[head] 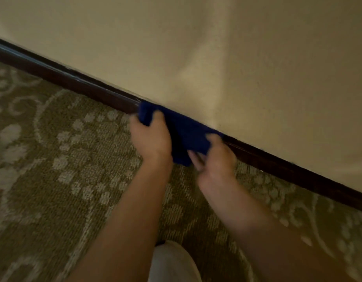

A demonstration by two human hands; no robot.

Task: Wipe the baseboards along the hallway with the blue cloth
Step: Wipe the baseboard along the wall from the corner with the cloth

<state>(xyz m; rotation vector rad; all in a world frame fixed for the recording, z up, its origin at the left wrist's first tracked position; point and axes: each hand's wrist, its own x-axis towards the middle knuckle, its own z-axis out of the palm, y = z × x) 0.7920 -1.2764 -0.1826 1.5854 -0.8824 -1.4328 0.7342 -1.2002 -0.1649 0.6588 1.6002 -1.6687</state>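
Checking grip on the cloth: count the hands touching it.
2. Left hand grips the blue cloth at its left end; right hand, blurred, holds its right edge.

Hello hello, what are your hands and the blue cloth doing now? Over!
Left hand gripping blue cloth, right hand on its other end, blurred. Cloth pressed on dark baseboard. Nothing in the way along it.
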